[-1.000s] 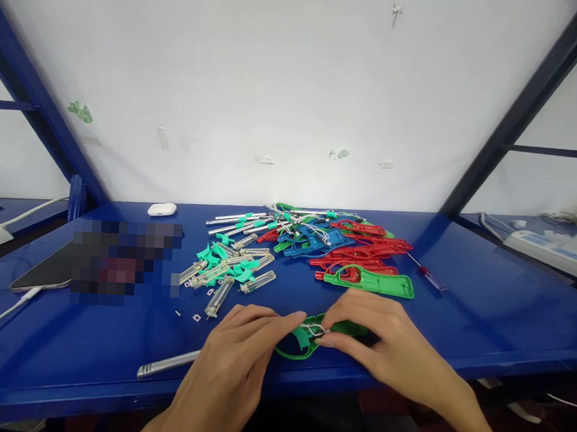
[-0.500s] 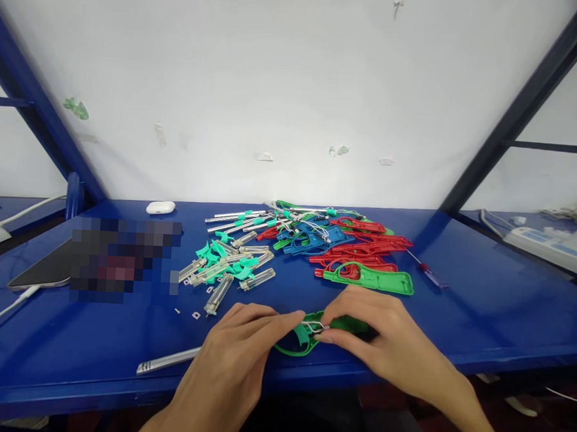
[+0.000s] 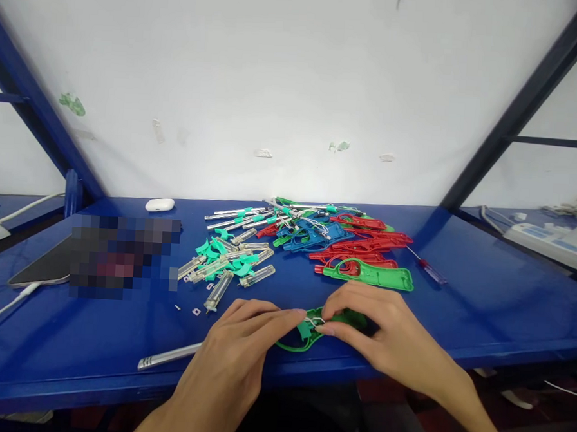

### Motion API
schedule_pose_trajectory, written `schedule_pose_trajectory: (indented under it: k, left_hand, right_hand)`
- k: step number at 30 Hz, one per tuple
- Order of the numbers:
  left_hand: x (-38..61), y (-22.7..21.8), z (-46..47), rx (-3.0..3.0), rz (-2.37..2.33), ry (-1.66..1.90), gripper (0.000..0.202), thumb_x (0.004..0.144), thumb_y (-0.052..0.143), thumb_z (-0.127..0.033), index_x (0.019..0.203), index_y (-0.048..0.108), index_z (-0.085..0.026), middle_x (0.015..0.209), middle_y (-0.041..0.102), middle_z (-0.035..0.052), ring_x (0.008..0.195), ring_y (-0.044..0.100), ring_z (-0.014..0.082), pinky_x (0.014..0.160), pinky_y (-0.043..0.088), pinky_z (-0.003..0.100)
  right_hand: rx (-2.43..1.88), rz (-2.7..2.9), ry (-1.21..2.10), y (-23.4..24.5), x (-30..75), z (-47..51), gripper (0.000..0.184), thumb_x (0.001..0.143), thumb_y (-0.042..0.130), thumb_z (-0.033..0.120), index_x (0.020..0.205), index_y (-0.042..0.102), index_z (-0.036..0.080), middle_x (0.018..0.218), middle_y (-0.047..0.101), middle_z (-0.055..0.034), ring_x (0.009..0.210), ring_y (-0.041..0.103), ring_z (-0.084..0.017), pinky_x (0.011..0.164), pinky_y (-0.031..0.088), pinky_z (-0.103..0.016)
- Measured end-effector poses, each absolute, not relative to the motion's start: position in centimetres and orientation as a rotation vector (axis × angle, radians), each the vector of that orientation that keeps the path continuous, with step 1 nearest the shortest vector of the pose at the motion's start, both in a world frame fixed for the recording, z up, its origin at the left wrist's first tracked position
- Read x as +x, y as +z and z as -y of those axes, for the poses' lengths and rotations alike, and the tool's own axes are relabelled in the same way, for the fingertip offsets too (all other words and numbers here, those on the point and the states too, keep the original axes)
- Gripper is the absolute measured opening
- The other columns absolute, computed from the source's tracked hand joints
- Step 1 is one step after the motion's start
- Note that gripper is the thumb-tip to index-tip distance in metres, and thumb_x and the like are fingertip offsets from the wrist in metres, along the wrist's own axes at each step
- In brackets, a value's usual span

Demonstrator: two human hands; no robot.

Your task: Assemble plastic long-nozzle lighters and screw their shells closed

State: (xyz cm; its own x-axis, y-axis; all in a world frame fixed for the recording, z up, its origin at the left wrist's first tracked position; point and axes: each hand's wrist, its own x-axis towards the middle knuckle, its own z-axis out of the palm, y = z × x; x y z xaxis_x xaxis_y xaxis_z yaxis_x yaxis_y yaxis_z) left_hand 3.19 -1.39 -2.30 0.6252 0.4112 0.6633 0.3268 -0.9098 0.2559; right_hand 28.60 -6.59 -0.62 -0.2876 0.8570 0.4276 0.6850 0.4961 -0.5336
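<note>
At the table's front edge lies a green lighter shell half (image 3: 295, 347), partly hidden by both hands. My left hand (image 3: 236, 345) closes over its nozzle end, thumb pressing near the middle. A metal tube (image 3: 169, 355) sticks out to the left from under this hand. A teal trigger (image 3: 304, 330) sits inside the shell beside thin white wires (image 3: 314, 320). My right hand (image 3: 389, 327) pinches at the wires' right end, over the shell's handle; whatever small part is between those fingertips is hidden.
Behind the hands are clear fuel tanks (image 3: 219, 291) with teal triggers (image 3: 214, 251), wired metal tubes (image 3: 230, 222), and red, blue and green shell halves (image 3: 367, 275). A screwdriver (image 3: 432, 272) lies right. A phone (image 3: 42, 261) and white earbud case (image 3: 160, 205) lie left.
My right fingertips have shifted slightly at the wire ends; the dark piece by them earlier is now hardly visible. My left hand keeps its hold. The view has tilted a little.
</note>
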Motion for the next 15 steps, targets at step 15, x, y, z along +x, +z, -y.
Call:
schedule_pose_trajectory:
  k: [15]
  left_hand:
    - [3.15,-2.68,1.3,2.727,-0.611,1.152,0.048,0.1,0.047,0.005,0.129,0.07,-0.025,0.122,0.074,0.0056,0.107,0.067,0.0212,0.088,0.062,0.034]
  right_hand:
    - [-1.259,2.062,0.309,-0.6,28.6,6.42,0.011,0.1,0.075,0.032,0.094,0.07,0.023,0.092,0.075,0.0012,0.083,0.069,-0.015,0.079,0.052,-0.026]
